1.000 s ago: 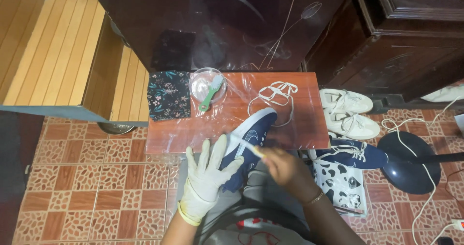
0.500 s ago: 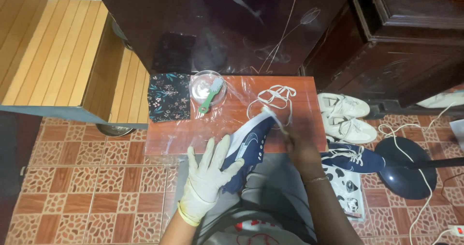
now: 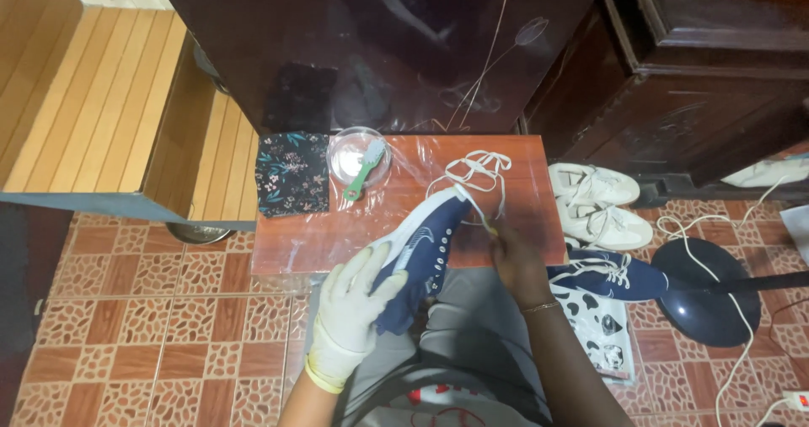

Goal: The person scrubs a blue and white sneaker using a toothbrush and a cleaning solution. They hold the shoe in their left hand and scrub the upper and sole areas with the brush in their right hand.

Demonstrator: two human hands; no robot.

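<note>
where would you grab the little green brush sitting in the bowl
Take the green brush by its handle, coming from the near side. The handle slants out over the near rim of the clear bowl toward the person, free of anything around it, while the white bristle head lies inside the bowl.

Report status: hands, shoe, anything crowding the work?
Left hand, gloved, grips navy shoe. Right hand holds small brush at the toe. White laces and clear bowl lie beyond on the table, not obstructing.

The gloved left hand (image 3: pixel 352 309) holds a navy sneaker (image 3: pixel 419 257) (white-toed) while the bare right hand (image 3: pixel 516 258) brushes its toe.
</note>
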